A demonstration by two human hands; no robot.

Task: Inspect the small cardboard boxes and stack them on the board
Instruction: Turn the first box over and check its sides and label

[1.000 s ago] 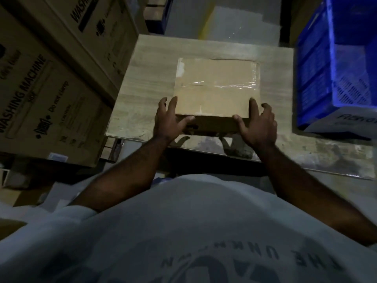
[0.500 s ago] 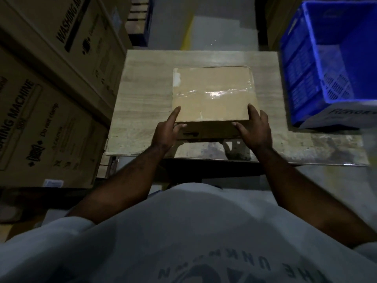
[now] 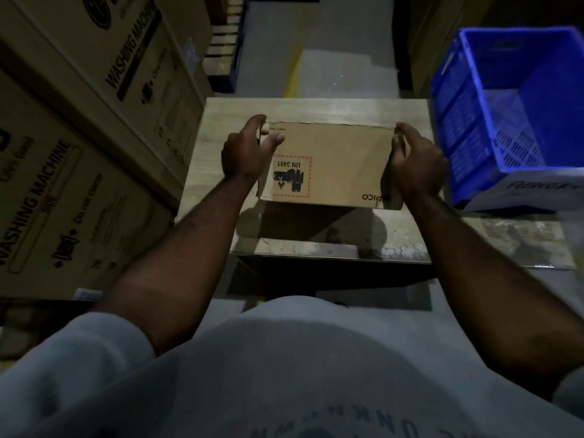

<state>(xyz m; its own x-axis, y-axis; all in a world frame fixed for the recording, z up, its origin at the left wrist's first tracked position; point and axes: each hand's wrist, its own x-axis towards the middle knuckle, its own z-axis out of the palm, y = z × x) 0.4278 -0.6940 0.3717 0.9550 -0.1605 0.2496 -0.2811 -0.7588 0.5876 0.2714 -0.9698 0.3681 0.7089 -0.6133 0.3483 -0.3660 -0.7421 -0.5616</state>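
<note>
Reaching forward with 2 bare forearms, angled inward toward each other. Gripping the left end of the cardboard box (image 3: 335, 159) with the left hand (image 3: 245, 153), thumb across the near face, fingers curled behind. Clasping the right end with the right hand (image 3: 417, 165), fingers wrapped round the edge

One head-worn wide-angle camera looks forward and steeply down, close above the board (image 3: 316, 110).

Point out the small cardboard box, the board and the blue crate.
small cardboard box (image 3: 341, 165), head view, facing panel
board (image 3: 316, 109), head view, bare far strip
blue crate (image 3: 458, 128), head view, left wall
</note>
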